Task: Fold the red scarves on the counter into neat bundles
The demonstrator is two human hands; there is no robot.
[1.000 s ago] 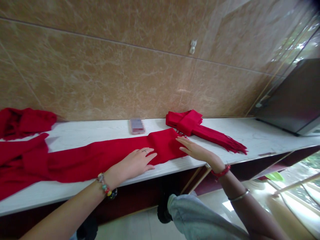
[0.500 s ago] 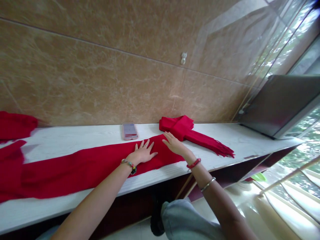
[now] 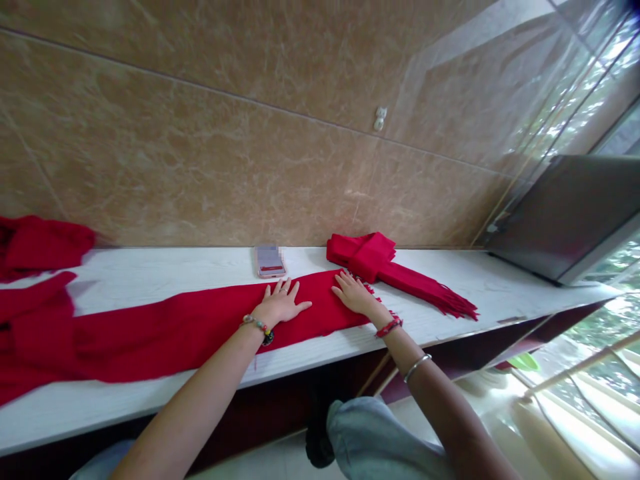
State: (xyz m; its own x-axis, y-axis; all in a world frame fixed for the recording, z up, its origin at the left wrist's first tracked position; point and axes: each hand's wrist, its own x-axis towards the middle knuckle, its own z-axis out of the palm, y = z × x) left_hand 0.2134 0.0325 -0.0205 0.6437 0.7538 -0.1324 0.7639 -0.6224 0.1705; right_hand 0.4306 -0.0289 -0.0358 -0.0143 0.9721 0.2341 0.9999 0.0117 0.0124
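Note:
A long red scarf (image 3: 165, 333) lies stretched along the white counter, its left part bunched in loose folds. My left hand (image 3: 281, 304) rests flat on the cloth with its fingers spread. To its right, my right hand (image 3: 353, 293) lies palm down near the scarf's right end, fingers slightly apart. Short fringe shows beside that wrist. Just behind my right hand sits a second red scarf (image 3: 367, 257), folded over itself, with a fringed tail (image 3: 430, 288) reaching to the right.
A phone (image 3: 271, 261) lies on the white counter (image 3: 150, 272) near the tiled wall (image 3: 200, 153). More red cloth (image 3: 47, 245) is heaped at the far left. At the right end stands a dark grey box-like appliance (image 3: 575, 217). A small white figure (image 3: 381, 119) is on the wall.
My right hand has settled flatter onto the scarf's right end, and fringe now shows beside it. My left hand stays spread on the cloth. The view has shifted slightly left.

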